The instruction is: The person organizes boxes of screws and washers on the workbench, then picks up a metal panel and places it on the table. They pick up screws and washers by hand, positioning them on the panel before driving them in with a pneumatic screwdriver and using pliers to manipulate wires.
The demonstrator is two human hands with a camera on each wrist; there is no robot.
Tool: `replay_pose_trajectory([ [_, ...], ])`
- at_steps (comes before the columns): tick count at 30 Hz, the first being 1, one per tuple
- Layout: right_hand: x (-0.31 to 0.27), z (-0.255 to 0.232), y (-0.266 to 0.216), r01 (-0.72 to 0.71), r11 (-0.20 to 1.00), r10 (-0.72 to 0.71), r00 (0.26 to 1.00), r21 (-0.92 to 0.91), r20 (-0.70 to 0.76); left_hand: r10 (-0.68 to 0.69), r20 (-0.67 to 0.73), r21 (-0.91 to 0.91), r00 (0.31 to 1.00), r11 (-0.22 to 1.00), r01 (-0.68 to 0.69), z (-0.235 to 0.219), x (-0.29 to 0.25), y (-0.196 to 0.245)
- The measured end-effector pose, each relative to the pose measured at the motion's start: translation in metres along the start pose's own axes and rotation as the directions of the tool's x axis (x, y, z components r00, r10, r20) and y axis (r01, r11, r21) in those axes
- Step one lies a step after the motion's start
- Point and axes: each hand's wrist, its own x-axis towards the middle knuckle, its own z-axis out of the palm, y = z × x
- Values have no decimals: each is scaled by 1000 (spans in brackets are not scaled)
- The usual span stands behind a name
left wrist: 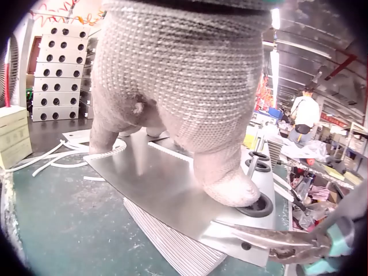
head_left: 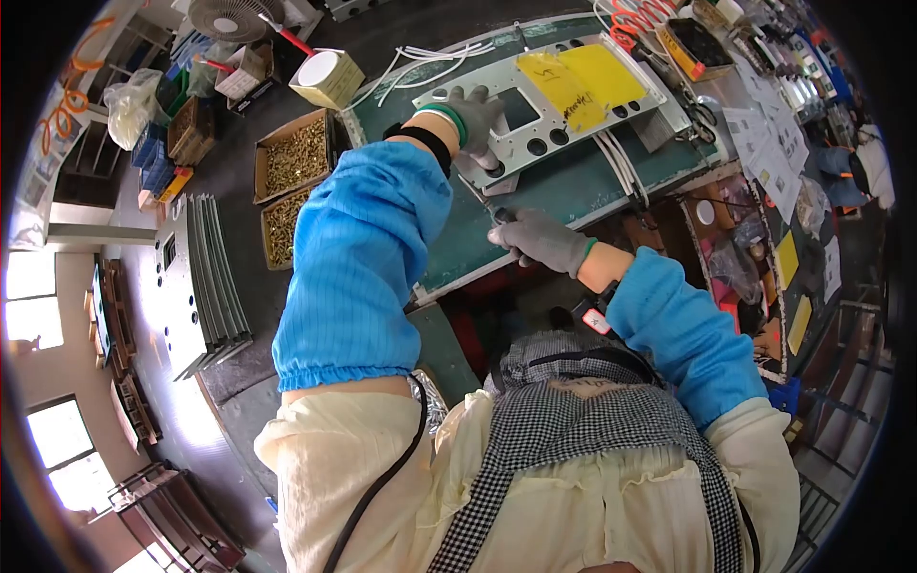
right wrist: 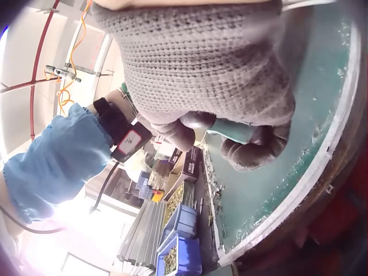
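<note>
A flat metal panel [head_left: 535,143] with round holes, black ring grommets and a rectangular cutout lies across the green-topped bench [head_left: 458,239]. Yellow sheets [head_left: 583,86] with handwriting cover part of it. My gloved left hand [head_left: 473,124] spreads over the panel's left end and presses on it. In the left wrist view, its thumb rests on a black grommet [left wrist: 256,206]. My gloved right hand [head_left: 544,239] grips long-nosed pliers [left wrist: 293,246] with teal handles. Their tips overlap the panel's near corner, close to the left thumb. A ribbed stack [left wrist: 167,236] shows under the panel.
White strips [head_left: 430,62] lie behind the panel. Boxes of small brass-coloured parts [head_left: 291,158] stand to the left, beside several upright panels [head_left: 196,286]. Scissors [head_left: 704,119] and papers [head_left: 764,143] lie at the right. A shelf of clutter [head_left: 731,248] sits below the bench's right end.
</note>
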Motion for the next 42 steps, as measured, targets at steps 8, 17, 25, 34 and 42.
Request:
replay_pose_trajectory([
  [8, -4, 2, -13, -26, 993, 17, 997, -113, -81, -2, -11, -11, 1000, 1000, 2, 1, 2, 0],
  [17, -2, -2, -18, -143, 989, 142, 989, -26, -34, -10, -36, 0, 999, 1000, 10, 8, 8, 2],
  [25, -5, -5, -24, -308, 919, 288, 951, 246, 112, -1, -32, -3, 999, 1000, 1, 7, 4, 1],
  [34, 7, 2, 9, -87, 995, 84, 994, 46, 66, 1, -20, -45, 1000, 999, -2, 6, 2, -2],
  [42, 7, 1, 0, -19, 999, 21, 999, -45, 43, -16, -11, -54, 1000, 998, 15, 10, 8, -3],
])
